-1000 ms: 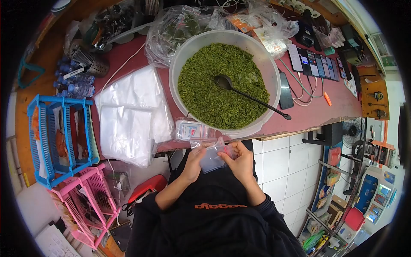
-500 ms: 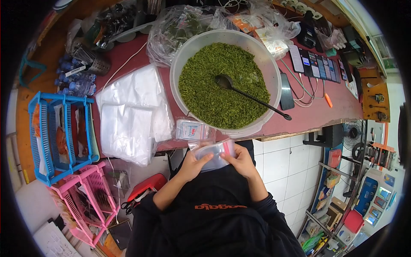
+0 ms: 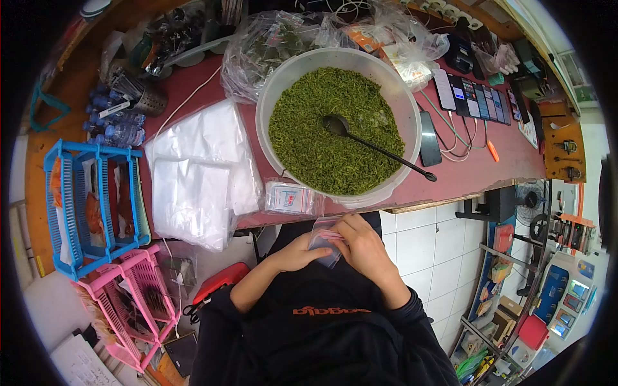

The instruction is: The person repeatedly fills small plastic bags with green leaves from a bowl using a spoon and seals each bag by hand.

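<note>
Several small clear zip-lock bags (image 3: 326, 226) with a red stripe are held in front of my lap. My left hand (image 3: 297, 253) grips them from the side, thumb across the front. The fingers of my right hand (image 3: 367, 248) are bent and pinch the bags at the striped edge. Just beyond my hands, a packet of zip-lock bags (image 3: 291, 197) with a printed label lies at the table edge. Past it stands a big translucent tub (image 3: 262, 122) of chopped green leaves (image 3: 322, 154), with a black ladle (image 3: 386, 150) resting on top, its handle over the rim.
Larger clear plastic bags (image 3: 193, 199) lie flat to the left on the red table (image 3: 489, 170). Blue (image 3: 61, 212) and pink (image 3: 122, 276) baskets stand further left. Several phones (image 3: 473, 96) with cables lie at the right. A plastic bag (image 3: 251, 64) of leaves sits behind the tub.
The zip-lock bags have turned more upright and narrower in view. My right hand has rolled over them, its fingers now at the striped edge. My left hand has shifted slightly right.
</note>
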`<state>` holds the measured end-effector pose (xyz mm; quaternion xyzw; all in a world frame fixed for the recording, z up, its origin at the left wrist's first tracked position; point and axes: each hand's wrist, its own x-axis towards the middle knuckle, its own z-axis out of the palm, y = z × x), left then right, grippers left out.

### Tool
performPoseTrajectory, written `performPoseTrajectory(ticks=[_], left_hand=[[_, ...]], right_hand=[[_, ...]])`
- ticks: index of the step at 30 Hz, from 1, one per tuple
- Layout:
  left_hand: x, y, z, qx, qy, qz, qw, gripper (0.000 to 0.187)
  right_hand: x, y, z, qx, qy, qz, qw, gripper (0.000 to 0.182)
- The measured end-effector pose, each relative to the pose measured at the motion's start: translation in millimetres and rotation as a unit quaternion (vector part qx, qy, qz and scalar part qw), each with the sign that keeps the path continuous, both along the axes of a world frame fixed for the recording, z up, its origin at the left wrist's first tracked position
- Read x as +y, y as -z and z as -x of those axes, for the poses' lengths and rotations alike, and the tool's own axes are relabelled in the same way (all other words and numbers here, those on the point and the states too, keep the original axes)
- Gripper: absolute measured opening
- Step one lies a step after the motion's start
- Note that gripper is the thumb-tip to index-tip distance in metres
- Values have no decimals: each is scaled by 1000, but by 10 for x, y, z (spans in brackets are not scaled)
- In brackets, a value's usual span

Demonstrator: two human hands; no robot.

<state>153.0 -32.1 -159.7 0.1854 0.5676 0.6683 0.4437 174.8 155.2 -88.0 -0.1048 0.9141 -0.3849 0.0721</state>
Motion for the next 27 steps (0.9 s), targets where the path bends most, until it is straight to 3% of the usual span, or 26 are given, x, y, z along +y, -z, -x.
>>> performPoseTrajectory(ticks=[1, 3, 5, 8, 10, 13, 15, 17, 20, 23, 24, 27], left_hand=[[-6, 54, -39, -1, 0, 0, 1000, 33], [-21, 80, -69, -134, 36, -5, 990, 28], [-32, 28, -25, -129, 70, -10, 989, 28], [-55, -59, 22, -160, 112, -39, 980, 29], [-76, -63, 28, -195, 119, -61, 972, 30], [-106, 27, -5, -235, 159, -36, 958, 28], [-161, 172, -96, -89, 206, 46, 973, 31], [-185, 273, -173, -79, 192, 46, 977, 34], [-188, 284, -124, -101, 287, 66, 950, 31], [-142, -226, 290, -16, 331, 45, 942, 50], [-139, -368, 461, 53, 331, -17, 942, 73], [-113, -742, 779, 107, 293, -103, 945, 90]], right_hand=[[-18, 9, -2, 23, 4, -5, 1000, 23], [-71, -6, 5, 29, 35, -11, 999, 26], [-66, -9, 5, 35, 67, -18, 997, 29], [33, 29, -19, -23, 47, 54, 997, 30], [82, 55, -62, -17, -59, 1, 998, 33], [112, 32, -131, -30, -67, -39, 996, 32], [136, 84, -238, -58, -59, -3, 997, 30], [138, 93, -332, -85, -52, 33, 994, 28], [122, 37, -410, -124, -54, 29, 990, 23], [141, -180, -276, -63, -83, 7, 995, 20], [152, -296, -200, -60, -81, 5, 995, 20], [141, -665, 96, 6, -150, -30, 988, 17]])
